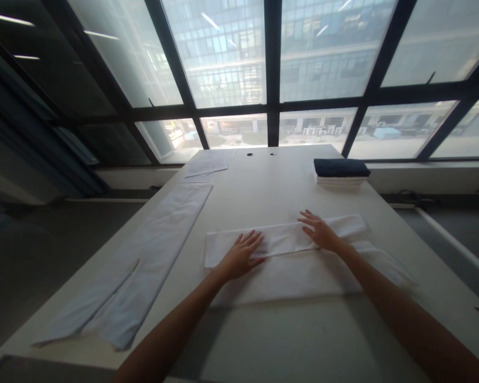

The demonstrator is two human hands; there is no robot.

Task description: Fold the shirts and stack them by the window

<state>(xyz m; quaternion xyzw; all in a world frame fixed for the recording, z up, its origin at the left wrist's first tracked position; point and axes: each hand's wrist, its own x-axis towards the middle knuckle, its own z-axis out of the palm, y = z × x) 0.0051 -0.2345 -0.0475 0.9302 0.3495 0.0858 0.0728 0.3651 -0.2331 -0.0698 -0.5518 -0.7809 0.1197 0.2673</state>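
A white cloth garment [287, 279] lies across the table in front of me, its far side folded over in a long strip. My left hand [243, 254] rests on the left part of that strip, fingers stretched out and palm down. Farther right, my right hand [318, 230] has its fingers spread over the strip's far edge; whether every fingertip touches the cloth I cannot tell. Neither hand grips anything. The garment's right end looks loose and uneven, partly behind my right forearm.
Along the left of the white table [271, 197] lies a long white garment [159, 250], split at its near end. Paper sheets [207, 164] are beyond it. A dark blue folded cloth [341, 167] tops a white folded stack [340, 181] at the back right. Windows stand behind the table.
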